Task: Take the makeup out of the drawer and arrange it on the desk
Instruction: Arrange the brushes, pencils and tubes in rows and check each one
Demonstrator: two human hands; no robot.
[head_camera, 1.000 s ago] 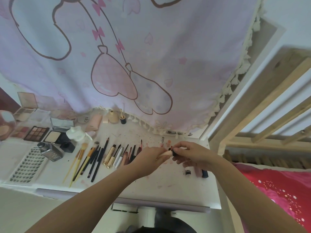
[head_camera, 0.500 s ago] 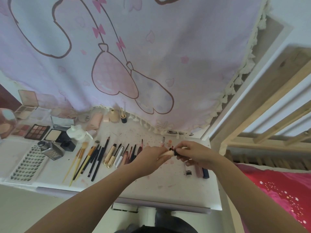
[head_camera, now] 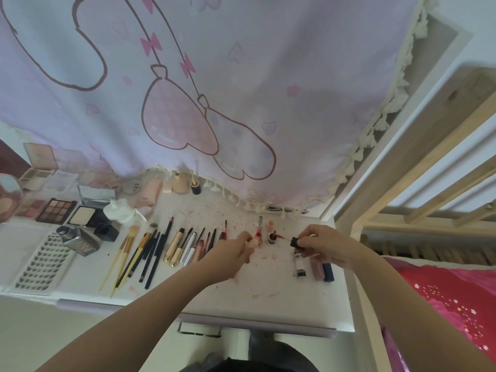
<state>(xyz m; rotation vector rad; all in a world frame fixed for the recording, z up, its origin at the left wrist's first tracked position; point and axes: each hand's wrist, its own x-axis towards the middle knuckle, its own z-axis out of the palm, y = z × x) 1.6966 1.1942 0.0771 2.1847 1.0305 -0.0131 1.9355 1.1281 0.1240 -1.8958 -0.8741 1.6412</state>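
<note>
My left hand [head_camera: 230, 253] grips a small beige tube [head_camera: 249, 243] above the white desk [head_camera: 241, 296]. My right hand [head_camera: 324, 244] pinches the tube's black cap [head_camera: 294, 242], whose thin wand points left toward the tube. The two hands are a short way apart. A row of brushes and pencils [head_camera: 150, 253] lies to the left of my left hand. Between the hands sit small lip tubes [head_camera: 271, 233]. Under my right hand lie three tubes [head_camera: 300, 264]. The drawer is not in view.
Eyeshadow palettes [head_camera: 55, 210], a powder compact [head_camera: 83, 216], a square glass bottle [head_camera: 80, 238], a white bottle [head_camera: 119, 210] and a lash tray [head_camera: 40, 264] fill the desk's left. A pink curtain [head_camera: 214, 89] hangs behind. A wooden bed frame [head_camera: 418, 183] and red bedding [head_camera: 451, 299] are right.
My hands have pulled apart: the right hand drew the black cap with its wand out of the beige tube, which the left hand moved slightly left.
</note>
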